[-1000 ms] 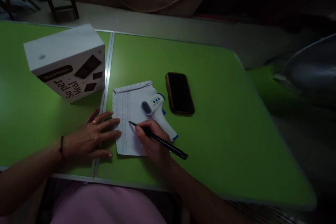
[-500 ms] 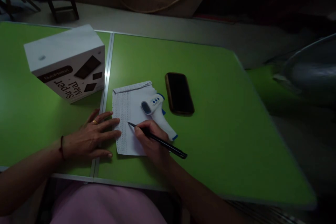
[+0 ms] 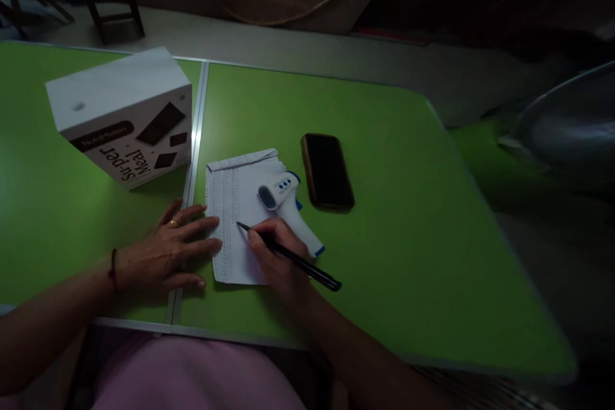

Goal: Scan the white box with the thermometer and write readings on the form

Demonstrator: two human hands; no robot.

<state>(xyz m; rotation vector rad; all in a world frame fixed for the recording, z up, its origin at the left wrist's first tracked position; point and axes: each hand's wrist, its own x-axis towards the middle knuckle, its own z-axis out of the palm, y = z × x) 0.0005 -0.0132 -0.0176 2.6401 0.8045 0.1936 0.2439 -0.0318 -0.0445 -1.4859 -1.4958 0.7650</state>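
My right hand (image 3: 281, 256) grips a black pen (image 3: 305, 264), its tip on or just above a small white notepad (image 3: 250, 182). Columns of tiny handwriting run down the left part of the page. My left hand (image 3: 168, 246) lies flat with fingers spread, its fingertips on the pad's left edge and the rest over the table. On the pad's right side rests a white and blue infrared thermometer (image 3: 293, 211), partly covering the paper; my right hand is against or close beside its handle, I cannot tell which.
A dark phone in a brown case (image 3: 328, 172) lies right of the thermometer. A white "Su-per Meal" box (image 3: 125, 122) stands at the left on the green table (image 3: 408, 256). A metal seam (image 3: 196, 122) crosses the tabletop. A dark chair (image 3: 115, 0) stands beyond.
The pen tip has shifted very slightly to the right across the page, along with my right hand. My left hand stays in place.
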